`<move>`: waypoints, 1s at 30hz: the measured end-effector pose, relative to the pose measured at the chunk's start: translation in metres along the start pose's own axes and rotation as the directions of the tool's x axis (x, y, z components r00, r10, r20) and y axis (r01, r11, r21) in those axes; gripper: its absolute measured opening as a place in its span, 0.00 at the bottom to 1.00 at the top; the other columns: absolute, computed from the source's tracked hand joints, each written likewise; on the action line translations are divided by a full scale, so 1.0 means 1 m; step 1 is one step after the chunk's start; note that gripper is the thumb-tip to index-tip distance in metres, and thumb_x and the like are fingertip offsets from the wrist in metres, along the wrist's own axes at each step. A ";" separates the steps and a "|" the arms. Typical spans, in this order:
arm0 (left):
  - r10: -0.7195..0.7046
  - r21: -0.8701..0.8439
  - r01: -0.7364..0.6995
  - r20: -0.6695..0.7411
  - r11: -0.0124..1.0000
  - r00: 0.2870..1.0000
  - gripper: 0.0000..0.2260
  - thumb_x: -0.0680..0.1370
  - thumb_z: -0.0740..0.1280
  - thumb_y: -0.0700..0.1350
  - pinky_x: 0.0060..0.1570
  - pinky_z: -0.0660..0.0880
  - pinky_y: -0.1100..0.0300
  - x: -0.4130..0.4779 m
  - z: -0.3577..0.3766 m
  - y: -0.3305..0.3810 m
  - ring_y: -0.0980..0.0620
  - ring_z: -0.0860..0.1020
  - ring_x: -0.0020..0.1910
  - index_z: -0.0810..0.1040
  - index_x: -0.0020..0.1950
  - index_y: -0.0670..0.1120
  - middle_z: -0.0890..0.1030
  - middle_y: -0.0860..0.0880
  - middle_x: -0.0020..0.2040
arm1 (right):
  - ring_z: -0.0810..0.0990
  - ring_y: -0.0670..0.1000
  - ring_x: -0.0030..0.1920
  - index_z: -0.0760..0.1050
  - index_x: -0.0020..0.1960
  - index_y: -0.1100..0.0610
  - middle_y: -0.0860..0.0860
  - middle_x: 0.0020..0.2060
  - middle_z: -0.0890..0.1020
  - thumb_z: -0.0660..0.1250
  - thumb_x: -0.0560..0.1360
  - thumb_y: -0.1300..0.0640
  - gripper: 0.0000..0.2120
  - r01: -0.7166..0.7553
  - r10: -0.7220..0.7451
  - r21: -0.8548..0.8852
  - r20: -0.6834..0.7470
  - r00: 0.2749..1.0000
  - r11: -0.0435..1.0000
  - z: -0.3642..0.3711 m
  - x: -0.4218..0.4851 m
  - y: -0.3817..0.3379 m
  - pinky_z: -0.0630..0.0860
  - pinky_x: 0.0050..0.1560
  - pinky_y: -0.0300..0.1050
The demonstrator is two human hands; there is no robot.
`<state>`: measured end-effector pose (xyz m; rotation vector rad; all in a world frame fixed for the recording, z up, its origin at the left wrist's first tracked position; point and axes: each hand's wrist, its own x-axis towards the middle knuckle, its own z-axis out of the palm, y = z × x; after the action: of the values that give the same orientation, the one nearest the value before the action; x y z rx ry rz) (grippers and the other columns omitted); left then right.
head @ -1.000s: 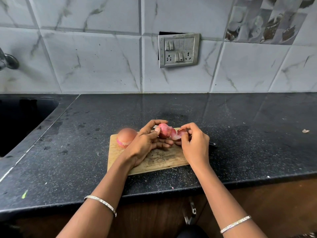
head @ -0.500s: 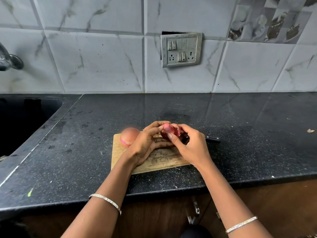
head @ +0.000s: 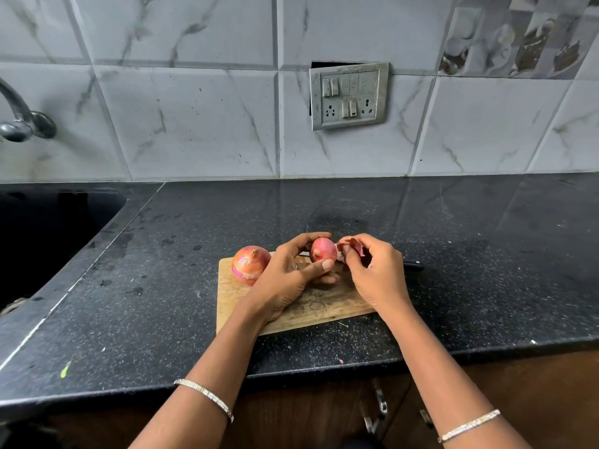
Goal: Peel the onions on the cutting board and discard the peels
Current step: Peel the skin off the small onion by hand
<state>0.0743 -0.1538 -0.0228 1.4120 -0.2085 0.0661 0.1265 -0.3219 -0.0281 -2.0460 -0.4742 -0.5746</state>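
Left of both hands, an unpeeled onion (head: pixel 250 264) rests on the cutting board (head: pixel 311 310). A smaller onion (head: pixel 322 249), firm and slippery, is gripped in the left hand (head: pixel 289 280). Thin, brittle peel (head: pixel 352 248) is pinched by the right hand (head: pixel 376 274). Open bench (head: pixel 486 251) is available beyond it.

A small reddish-pink onion (head: pixel 323 250) is held just above the wooden cutting board (head: pixel 311 307), its outer skin partly removed. A dark red strip of peel (head: pixel 351 246) is drawn away at its right side. A larger onion (head: pixel 250 264), orange-brown and still in its papery skin, is set on the board's far left corner.
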 end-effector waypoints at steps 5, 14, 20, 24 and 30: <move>0.056 0.074 -0.051 -0.067 0.996 0.996 0.21 0.79 0.71 0.37 0.47 0.84 0.55 0.000 0.002 -0.002 0.45 0.85 0.42 0.72 0.70 0.45 0.79 0.38 0.57 | 0.82 0.48 0.40 0.84 0.48 0.51 0.44 0.38 0.85 0.70 0.77 0.59 0.06 -0.052 0.051 -0.018 -0.052 0.997 0.998 -0.002 0.003 -0.003 0.77 0.44 0.45; 0.098 0.157 -0.085 -0.077 0.984 0.992 0.17 0.79 0.71 0.41 0.48 0.84 0.52 0.000 0.003 -0.001 0.44 0.85 0.44 0.71 0.66 0.45 0.79 0.37 0.57 | 0.79 0.45 0.54 0.81 0.61 0.53 0.45 0.54 0.81 0.68 0.67 0.55 0.22 0.092 -0.105 0.078 0.178 0.978 0.993 -0.003 0.013 -0.010 0.77 0.46 0.38; 0.064 0.107 -0.056 -0.067 0.993 0.996 0.18 0.79 0.72 0.39 0.55 0.82 0.51 0.001 0.003 -0.002 0.43 0.84 0.51 0.72 0.66 0.45 0.79 0.39 0.59 | 0.80 0.40 0.54 0.78 0.65 0.50 0.45 0.55 0.83 0.68 0.67 0.56 0.25 -0.031 -0.028 0.180 0.316 0.948 0.983 -0.009 -0.003 -0.004 0.79 0.55 0.40; 0.056 0.117 -0.050 -0.047 0.992 0.997 0.20 0.78 0.72 0.37 0.53 0.83 0.54 -0.002 0.008 0.000 0.44 0.85 0.51 0.70 0.66 0.44 0.79 0.38 0.60 | 0.81 0.41 0.49 0.79 0.61 0.46 0.43 0.48 0.84 0.68 0.66 0.55 0.23 -0.123 0.064 0.148 0.354 0.933 0.981 -0.019 -0.008 0.000 0.80 0.55 0.46; 0.044 0.094 -0.038 -0.058 0.995 0.997 0.21 0.75 0.75 0.36 0.55 0.82 0.54 -0.003 0.007 -0.002 0.43 0.84 0.57 0.71 0.65 0.45 0.80 0.40 0.62 | 0.82 0.40 0.50 0.80 0.61 0.50 0.43 0.50 0.85 0.68 0.70 0.57 0.20 -0.144 0.088 0.161 0.312 0.946 0.976 -0.024 -0.018 0.000 0.80 0.53 0.42</move>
<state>0.0707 -0.1609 -0.0241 1.4967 -0.1870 0.1532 0.1067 -0.3444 -0.0275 -1.9763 -0.5592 -0.1371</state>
